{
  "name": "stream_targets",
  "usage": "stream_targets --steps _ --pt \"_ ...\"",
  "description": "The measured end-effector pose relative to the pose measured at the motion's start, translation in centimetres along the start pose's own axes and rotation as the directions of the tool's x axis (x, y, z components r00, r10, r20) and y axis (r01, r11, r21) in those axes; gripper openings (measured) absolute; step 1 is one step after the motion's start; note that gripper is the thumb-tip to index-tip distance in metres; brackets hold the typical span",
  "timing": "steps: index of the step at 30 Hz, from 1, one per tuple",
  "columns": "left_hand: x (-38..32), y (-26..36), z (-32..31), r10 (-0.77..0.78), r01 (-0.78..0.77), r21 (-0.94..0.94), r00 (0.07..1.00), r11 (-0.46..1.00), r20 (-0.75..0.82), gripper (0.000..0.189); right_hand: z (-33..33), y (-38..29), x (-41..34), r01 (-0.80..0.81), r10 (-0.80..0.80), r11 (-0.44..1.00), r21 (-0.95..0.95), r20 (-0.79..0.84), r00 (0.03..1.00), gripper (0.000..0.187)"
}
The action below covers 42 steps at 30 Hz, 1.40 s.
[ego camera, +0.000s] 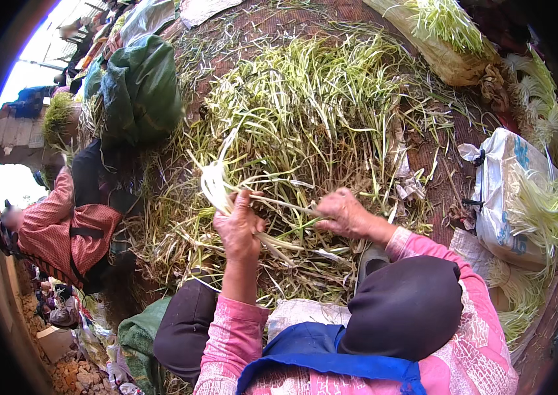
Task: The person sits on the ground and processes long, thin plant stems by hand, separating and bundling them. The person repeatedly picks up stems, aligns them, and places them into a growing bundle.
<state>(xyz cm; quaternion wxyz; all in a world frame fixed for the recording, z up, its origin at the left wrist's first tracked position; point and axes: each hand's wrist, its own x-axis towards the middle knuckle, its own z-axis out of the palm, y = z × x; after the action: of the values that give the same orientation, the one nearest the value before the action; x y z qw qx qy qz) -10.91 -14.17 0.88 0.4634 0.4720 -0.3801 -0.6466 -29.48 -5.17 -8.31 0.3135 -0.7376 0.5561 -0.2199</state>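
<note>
My left hand [240, 229] is closed around a small bunch of whitish stalks [214, 185], which look like blanched chives. Their pale ends loop out above the thumb, and cut or loose ends stick out below the fist. From this bunch a thin stalk [284, 203] runs across to my right hand [345, 215], whose fingers pinch its far end. Beneath and beyond both hands spreads a large heap of loose yellow-green stalks [303, 98], mixed with dry brown leaves. Which end of the stalk is root or tip cannot be told.
A white sack [493, 207] stands at right beside bundled pale stalks [538, 202]. Another sack [427, 54] with stalks lies at upper right. At left sits a person in a red patterned top [69, 232], below a full green sack [143, 91]. A green bag [143, 331] touches my knee.
</note>
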Motion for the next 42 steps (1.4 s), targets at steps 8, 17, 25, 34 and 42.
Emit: stream_targets --steps 8,17,25,34,42 --pt "-2.7 -4.7 1.1 -0.35 0.338 0.114 0.931 0.934 0.101 0.021 -1.0 -2.9 -0.1 -0.147 0.071 0.804 0.576 0.152 0.986 0.033" --pt "-0.1 -2.9 -1.4 -0.218 0.23 -0.133 0.971 0.964 0.1 0.022 2.2 -0.4 -3.9 -0.176 0.194 0.584 0.792 0.075 0.978 0.033" --pt "2.4 2.7 -5.0 -0.034 0.018 -0.185 0.996 0.983 -0.082 0.024 3.8 6.6 -14.0 -0.729 0.642 0.435 0.529 0.386 0.663 0.024" --pt "1.6 1.4 -5.1 -0.116 0.1 -0.174 0.989 0.98 -0.086 0.028 -2.6 3.7 -7.7 -0.254 0.243 0.912 0.323 0.075 0.967 0.047" --pt "-1.1 -0.4 -3.8 -0.2 0.197 -0.224 0.98 0.954 0.008 0.033 2.2 -4.1 1.7 -0.071 -0.024 0.924 0.376 0.242 0.97 0.026"
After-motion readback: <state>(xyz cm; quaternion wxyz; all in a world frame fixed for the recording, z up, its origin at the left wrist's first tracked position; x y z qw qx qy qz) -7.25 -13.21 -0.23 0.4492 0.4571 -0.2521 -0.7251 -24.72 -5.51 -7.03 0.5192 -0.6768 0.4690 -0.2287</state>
